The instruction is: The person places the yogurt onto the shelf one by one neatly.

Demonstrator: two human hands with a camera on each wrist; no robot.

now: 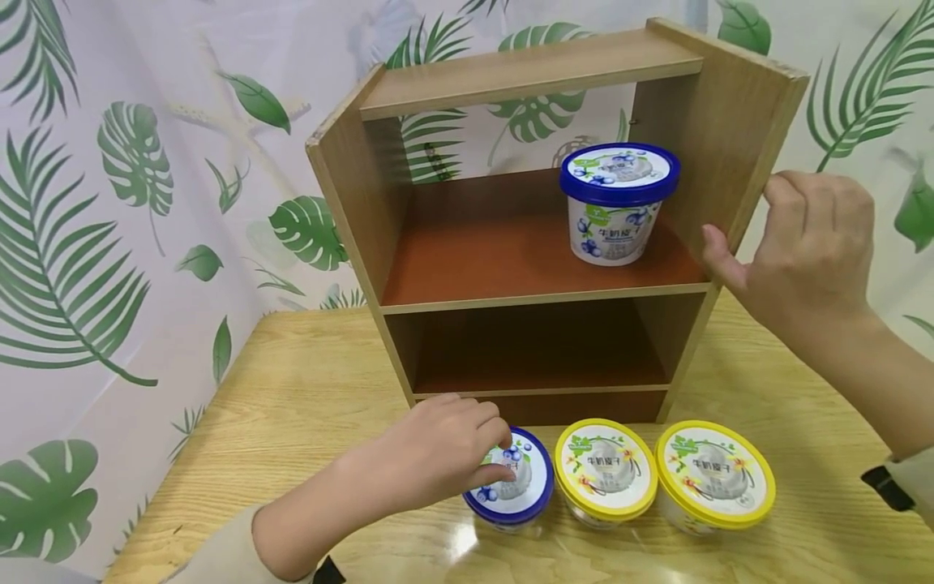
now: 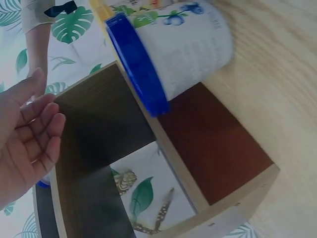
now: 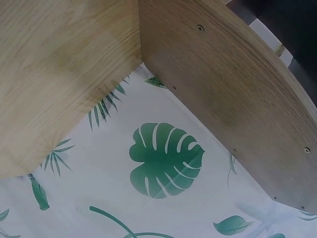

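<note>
In the head view my left hand [image 1: 445, 450] hovers over a blue-lidded tub [image 1: 529, 478] that stands before the wooden shelf unit [image 1: 554, 300]. Its fingers are loosely bent, and the left wrist view shows this hand [image 2: 29, 136] apart from the tub [image 2: 183, 49]. My right hand [image 1: 817, 243] holds the front edge of the unit's right side panel, with the thumb on the inner side. Another blue-lidded tub [image 1: 616, 215] stands upright on the unit's upper red-brown board, near that panel. The right wrist view shows the panel's outer face [image 3: 223, 94] but no hand.
Two yellow-lidded tubs [image 1: 606, 470] stand in a row to the right of the front blue-lidded one, on the wood-grain table [image 1: 292, 405]. The unit's lower compartment [image 1: 540, 345] opens toward me. Leaf-patterned cloth [image 1: 182, 203] hangs behind and at the left.
</note>
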